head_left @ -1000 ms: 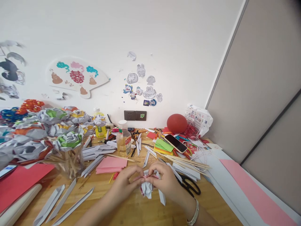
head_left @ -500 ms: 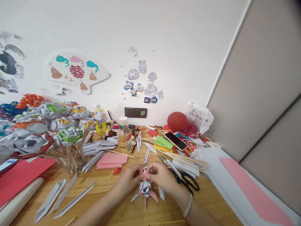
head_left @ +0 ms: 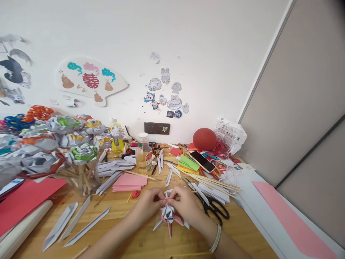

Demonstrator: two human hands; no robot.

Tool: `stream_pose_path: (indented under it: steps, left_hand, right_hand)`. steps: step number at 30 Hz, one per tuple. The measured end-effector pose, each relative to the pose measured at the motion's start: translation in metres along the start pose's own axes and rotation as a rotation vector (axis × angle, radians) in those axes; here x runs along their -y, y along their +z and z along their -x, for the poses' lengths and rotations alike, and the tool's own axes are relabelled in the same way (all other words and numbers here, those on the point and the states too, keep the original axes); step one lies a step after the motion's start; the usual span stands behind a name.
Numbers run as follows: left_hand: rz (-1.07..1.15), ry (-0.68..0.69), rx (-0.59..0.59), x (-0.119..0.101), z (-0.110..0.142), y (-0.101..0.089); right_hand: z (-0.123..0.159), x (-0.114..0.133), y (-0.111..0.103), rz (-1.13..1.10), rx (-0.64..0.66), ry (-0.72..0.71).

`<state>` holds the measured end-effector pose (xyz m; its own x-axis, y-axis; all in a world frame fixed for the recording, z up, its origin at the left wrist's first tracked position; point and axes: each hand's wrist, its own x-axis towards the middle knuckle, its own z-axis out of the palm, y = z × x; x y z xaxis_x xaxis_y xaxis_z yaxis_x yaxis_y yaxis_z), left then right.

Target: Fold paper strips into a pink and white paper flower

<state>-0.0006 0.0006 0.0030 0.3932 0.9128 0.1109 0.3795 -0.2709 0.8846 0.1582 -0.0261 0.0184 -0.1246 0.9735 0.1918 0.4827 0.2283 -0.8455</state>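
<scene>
A folded paper flower [head_left: 168,214] with a grey-white centre and pink and white petals is between my hands, just above the wooden table. My left hand [head_left: 151,201] pinches a pink petal at its far side. From the right, my right hand [head_left: 183,201] pinches the same petal with thumb and forefinger, the fingertips of both hands almost meeting. Other pink petals point toward me and to the side. Black-handled scissors [head_left: 215,208] lie right of my right hand. A stack of pink paper squares [head_left: 129,182] lies beyond my left hand.
Folded white strips [head_left: 87,226] lie on the left, below a clear holder of paper flowers [head_left: 81,154]. A bottle [head_left: 144,156] stands at the back. Thin sticks [head_left: 210,181], a phone [head_left: 202,161] and a red balloon [head_left: 204,139] are on the right.
My fingers have pressed closer together over the far pink petal, covering more of it. The view has shifted slightly; the other things stay in place.
</scene>
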Motion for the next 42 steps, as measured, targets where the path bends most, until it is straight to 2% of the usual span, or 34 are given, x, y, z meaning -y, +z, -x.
stream_pose_path:
  steps: [3, 7, 12, 15, 17, 23, 26, 29, 33, 36, 42]
  left_hand:
    - [-0.040, 0.049, -0.066, -0.005, 0.005, 0.002]
    - [-0.005, 0.069, -0.064, -0.010, 0.007, 0.002]
    - [0.162, -0.020, 0.057, -0.007, -0.001, -0.004]
    - [0.255, -0.075, 0.171, -0.001, -0.004, -0.005]
    - [0.288, -0.098, 0.197, 0.003, -0.004, -0.004]
    - [0.313, -0.111, 0.145, 0.005, -0.004, 0.002]
    - [0.300, -0.126, 0.132, 0.003, -0.004, 0.002]
    - [0.276, -0.137, 0.109, 0.002, -0.005, 0.002]
    - [0.257, -0.172, 0.132, 0.003, -0.003, 0.006]
    - [0.231, -0.179, 0.124, 0.004, -0.002, 0.007]
    - [0.147, -0.119, 0.039, -0.002, -0.005, 0.004]
  right_hand:
    - [-0.001, 0.001, -0.004, 0.137, 0.000, -0.101]
    - [-0.003, -0.003, -0.009, 0.096, 0.090, -0.142]
    - [-0.002, -0.002, -0.013, 0.047, 0.062, -0.201]
    - [-0.001, 0.001, -0.011, 0.027, 0.040, -0.190]
    - [-0.001, 0.001, -0.009, 0.008, 0.046, -0.182]
    - [-0.002, -0.008, -0.003, -0.175, 0.106, -0.057]
    - [-0.002, -0.007, -0.004, -0.051, 0.064, -0.168]
    - [-0.003, -0.004, -0.008, 0.000, 0.113, -0.300]
    - [-0.004, -0.004, -0.014, 0.019, 0.208, -0.293]
    - [-0.004, -0.006, -0.015, 0.055, 0.206, -0.314]
    - [-0.003, -0.005, -0.016, 0.088, 0.195, -0.456]
